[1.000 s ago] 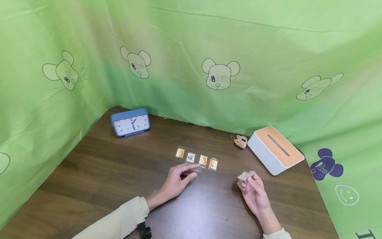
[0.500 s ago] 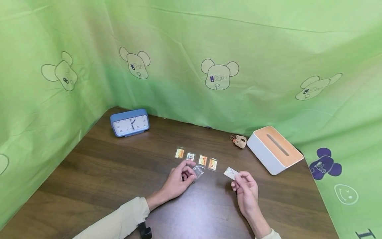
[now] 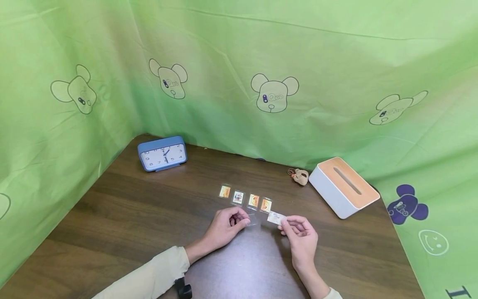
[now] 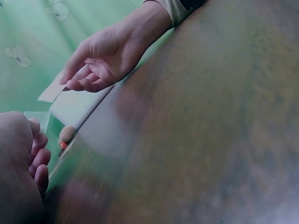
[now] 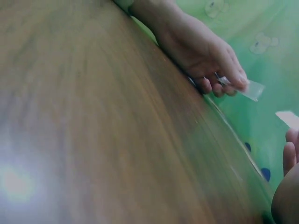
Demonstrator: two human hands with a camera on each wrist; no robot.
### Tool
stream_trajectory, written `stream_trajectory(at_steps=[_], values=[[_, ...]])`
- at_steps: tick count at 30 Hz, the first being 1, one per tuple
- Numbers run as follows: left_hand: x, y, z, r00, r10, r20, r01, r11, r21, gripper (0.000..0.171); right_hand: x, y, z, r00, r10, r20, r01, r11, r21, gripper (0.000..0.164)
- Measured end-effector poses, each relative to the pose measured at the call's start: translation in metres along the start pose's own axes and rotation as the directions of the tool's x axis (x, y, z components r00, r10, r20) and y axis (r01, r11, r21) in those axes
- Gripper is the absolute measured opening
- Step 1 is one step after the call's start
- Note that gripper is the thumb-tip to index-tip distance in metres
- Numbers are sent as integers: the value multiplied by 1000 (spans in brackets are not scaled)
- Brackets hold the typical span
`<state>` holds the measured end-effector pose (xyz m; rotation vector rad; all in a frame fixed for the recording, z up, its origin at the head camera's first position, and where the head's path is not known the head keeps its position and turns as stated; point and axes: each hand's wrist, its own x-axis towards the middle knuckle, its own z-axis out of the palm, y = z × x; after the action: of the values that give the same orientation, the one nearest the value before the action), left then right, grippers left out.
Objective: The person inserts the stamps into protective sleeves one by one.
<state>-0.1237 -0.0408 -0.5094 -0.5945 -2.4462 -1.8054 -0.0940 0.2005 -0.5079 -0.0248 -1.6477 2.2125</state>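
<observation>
My left hand (image 3: 225, 225) pinches a small clear plastic sleeve (image 3: 252, 220) between thumb and fingers, low over the table. In the right wrist view the see-through sleeve (image 5: 253, 89) juts out past the left thumb. My right hand (image 3: 303, 241) grips a small pale card (image 3: 275, 218) by its right end, the free end pointing left toward the sleeve. A gap separates card and sleeve. Just beyond the hands lies a row of several small picture cards in clear sleeves, from an orange card (image 3: 225, 191) at the left to another orange card (image 3: 266, 205) at the right.
A blue alarm clock (image 3: 162, 153) stands at the back left of the brown wooden table (image 3: 112, 224). Toward the back right are a small beige trinket (image 3: 300, 177) with an orange cord and a white tissue box (image 3: 336, 189) with a wood-toned lid. Green curtain (image 3: 224, 104) hangs behind.
My left hand has picked up the clear sleeve from the table and drawn it slightly nearer. My right hand has moved left with the pale card, closer to the sleeve.
</observation>
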Motion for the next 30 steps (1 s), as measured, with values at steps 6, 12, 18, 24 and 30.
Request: stream_trajectory(at_steps=[6, 12, 18, 24, 30], values=[[1, 1, 1, 1000, -19, 1, 19, 1000, 17, 6, -5, 3, 10, 996, -60, 66, 62, 998, -16, 17], [1, 2, 0, 1000, -22, 6, 21, 999, 31, 6, -8, 4, 17, 985, -119, 123, 121, 993, -12, 6], [1, 2, 0, 1000, -22, 14, 22, 999, 30, 5, -9, 5, 15, 977, -149, 151, 164, 982, -93, 8], [1, 2, 0, 1000, -19, 17, 19, 999, 28, 5, -10, 7, 13, 978, -127, 166, 151, 979, -139, 10], [1, 2, 0, 1000, -11, 15, 10, 999, 38, 6, -10, 8, 14, 979, -102, 178, 133, 976, -172, 10]])
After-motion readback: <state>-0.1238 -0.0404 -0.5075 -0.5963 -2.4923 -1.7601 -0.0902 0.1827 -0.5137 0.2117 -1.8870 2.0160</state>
